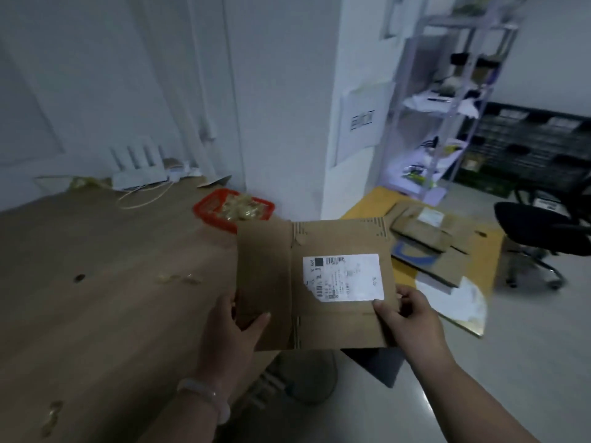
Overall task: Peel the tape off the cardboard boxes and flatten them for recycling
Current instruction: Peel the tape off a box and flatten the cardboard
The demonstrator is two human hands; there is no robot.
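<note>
I hold a flat brown cardboard box (315,282) in the air over the table's right edge, its wide face turned up at me. A white shipping label (343,276) sits on its right half. My left hand (230,327) grips the lower left edge, thumb on top. My right hand (406,318) pinches the lower right edge just under the label's corner. Other flattened cardboard boxes (428,238) lie in a pile on the floor to the right.
A wooden table (96,282) fills the left, with a red basket (233,211) of crumpled tape near its far right corner. A white router (140,174) stands at the back. A black office chair (543,231) and a shelf unit (447,100) stand at the right.
</note>
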